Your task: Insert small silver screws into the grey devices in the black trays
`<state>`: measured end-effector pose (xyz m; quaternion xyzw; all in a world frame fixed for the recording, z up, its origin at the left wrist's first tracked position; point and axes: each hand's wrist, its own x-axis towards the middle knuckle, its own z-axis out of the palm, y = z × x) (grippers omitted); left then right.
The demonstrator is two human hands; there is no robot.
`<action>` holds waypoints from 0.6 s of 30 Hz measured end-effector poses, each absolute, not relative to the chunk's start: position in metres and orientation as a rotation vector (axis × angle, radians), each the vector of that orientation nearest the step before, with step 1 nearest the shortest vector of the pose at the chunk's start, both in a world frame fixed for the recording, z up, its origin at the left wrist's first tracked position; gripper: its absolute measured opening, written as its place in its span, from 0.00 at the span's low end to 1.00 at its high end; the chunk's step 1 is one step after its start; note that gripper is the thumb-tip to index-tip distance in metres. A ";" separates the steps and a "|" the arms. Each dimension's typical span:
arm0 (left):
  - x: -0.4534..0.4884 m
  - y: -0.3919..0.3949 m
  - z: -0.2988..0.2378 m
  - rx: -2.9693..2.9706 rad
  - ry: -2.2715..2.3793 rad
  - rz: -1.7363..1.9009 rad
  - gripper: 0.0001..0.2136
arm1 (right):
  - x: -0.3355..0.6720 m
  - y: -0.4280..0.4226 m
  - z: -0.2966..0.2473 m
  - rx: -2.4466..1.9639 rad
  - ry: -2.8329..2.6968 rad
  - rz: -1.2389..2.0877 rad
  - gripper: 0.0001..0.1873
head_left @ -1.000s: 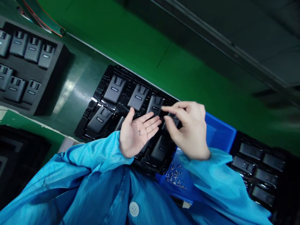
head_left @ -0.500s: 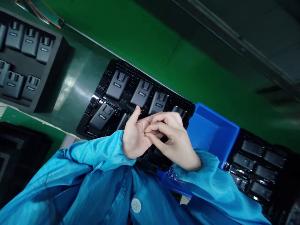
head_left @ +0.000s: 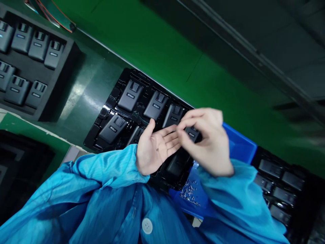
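Note:
My left hand point(head_left: 157, 149) is palm up with its fingers stretched out, and one tiny metal piece point(head_left: 157, 149) rests on the palm. Just right of its fingertips, my right hand point(head_left: 207, 139) is closed in a pinch; whatever is between thumb and fingers is hidden or too small to name. Under both hands lies a black plastic tray point(head_left: 98, 130) holding dark grey cases marked "Riton", such as this grey case point(head_left: 130, 96) at the upper left. Part of the tray's lower right is covered by my hands.
A foam box point(head_left: 59, 78) with several similar cases stands at left. On the right is a blue bin point(head_left: 241, 145). Nearer to me, a blue tray point(head_left: 177, 200) contains many small metal pieces point(head_left: 189, 193). Farther right sits another black tray point(head_left: 259, 154) with dark parts.
My right hand has lifted off the left palm and moved right and up, still pinched. The tiny metal piece on the palm now shows plainly. The view has shifted slightly.

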<state>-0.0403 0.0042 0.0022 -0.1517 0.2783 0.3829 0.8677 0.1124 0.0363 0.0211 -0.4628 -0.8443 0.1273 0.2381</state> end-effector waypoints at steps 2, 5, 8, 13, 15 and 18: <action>-0.039 0.004 0.000 -0.318 0.632 0.797 0.38 | 0.121 0.063 0.018 -1.308 -2.336 0.165 0.04; -0.039 0.003 -0.002 -0.297 0.649 0.800 0.38 | 0.129 0.102 0.003 -1.371 -2.456 0.101 0.04; -0.040 0.002 -0.003 -0.279 0.647 0.797 0.38 | 0.128 0.125 -0.012 -1.400 -2.579 0.134 0.06; -0.041 0.003 -0.004 -0.288 0.647 0.781 0.38 | 0.120 0.135 -0.020 -1.325 -2.730 0.086 0.08; -0.042 0.003 -0.006 -0.290 0.636 0.782 0.37 | 0.117 0.133 -0.019 -1.303 -2.770 0.029 0.10; -0.042 0.002 -0.008 -0.299 0.632 0.788 0.37 | 0.114 0.127 -0.017 -1.310 -2.768 -0.056 0.12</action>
